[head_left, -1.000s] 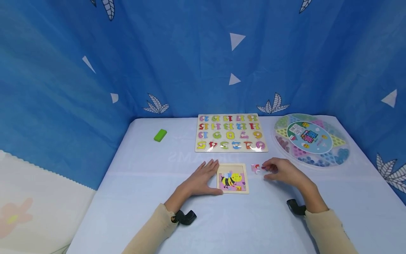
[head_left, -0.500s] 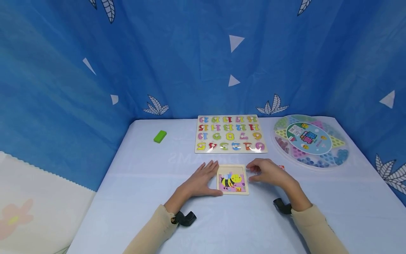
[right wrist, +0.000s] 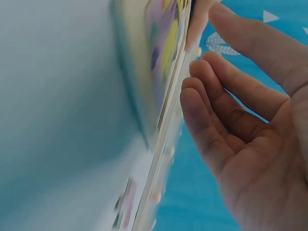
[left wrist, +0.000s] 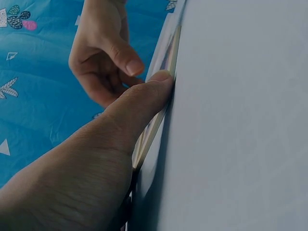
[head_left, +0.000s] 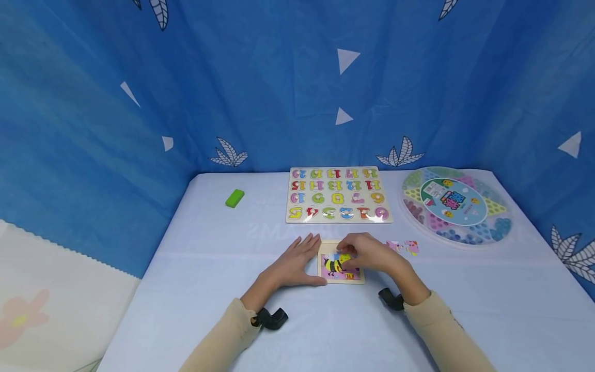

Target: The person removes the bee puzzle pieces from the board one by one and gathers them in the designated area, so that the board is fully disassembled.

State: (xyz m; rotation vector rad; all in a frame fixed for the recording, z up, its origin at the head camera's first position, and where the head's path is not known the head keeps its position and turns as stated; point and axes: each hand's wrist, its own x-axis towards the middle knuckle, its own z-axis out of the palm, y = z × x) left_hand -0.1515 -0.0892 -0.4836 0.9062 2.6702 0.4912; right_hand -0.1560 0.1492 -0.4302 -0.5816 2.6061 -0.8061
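A small wooden puzzle tray (head_left: 341,282) with a bee picture lies on the table, a plain wooden strip of its base showing along the top. My left hand (head_left: 294,263) rests against its left side, fingers extended and thumb at the lower corner; in the left wrist view the thumb (left wrist: 144,98) touches the edge. My right hand (head_left: 369,252) hovers over the tray's right side. Its fingers (right wrist: 211,120) are loosely bent, index and thumb apart, with nothing visible between them. Two loose puzzle pieces (head_left: 411,247) lie right of the tray, partly behind this hand.
Behind the tray lies a number puzzle board (head_left: 339,195) with several coloured numerals. At the back right is a round clear case (head_left: 457,206) of coloured beads. A green block (head_left: 234,198) lies at the left. Blue curtain (head_left: 297,93) hangs along the table's back edge.
My right hand has moved left from the loose pieces to above the bee puzzle, uncovering pieces on the table behind it. The left hand stays in place against the tray.
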